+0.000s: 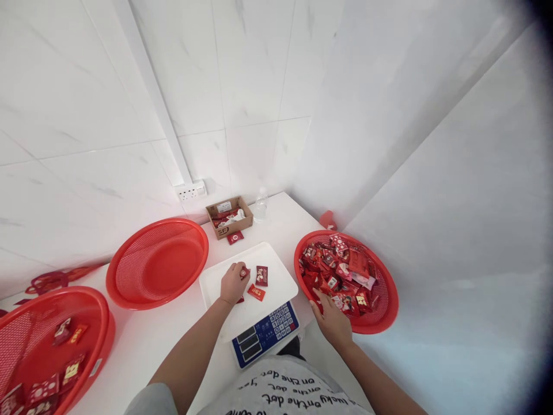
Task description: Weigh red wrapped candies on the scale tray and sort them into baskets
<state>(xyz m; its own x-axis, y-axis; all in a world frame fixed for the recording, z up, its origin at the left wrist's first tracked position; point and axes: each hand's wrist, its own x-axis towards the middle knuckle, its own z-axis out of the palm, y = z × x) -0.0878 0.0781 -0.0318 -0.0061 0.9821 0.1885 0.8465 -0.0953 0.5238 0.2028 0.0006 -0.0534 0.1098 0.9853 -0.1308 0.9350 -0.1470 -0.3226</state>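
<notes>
My left hand (234, 282) rests on the white pan of a digital scale (276, 276), its fingers pinched on a small red candy packet (243, 272). Two more red packets (261, 275) lie on the pan just right of that hand, and another peeks out beneath it. My right hand (332, 321) reaches into the red basket (380, 323) on the right, which is heaped with red wrapped candies (341, 268). Its fingers are bent down among the candies at the near-left rim; what they hold is hidden.
An empty red mesh basket (158, 262) stands left of the scale. Another red basket (47, 346) with several packets sits at the far left. A small cardboard box (228, 216), a clear bottle (261, 204) and a wall socket (190, 190) are at the back.
</notes>
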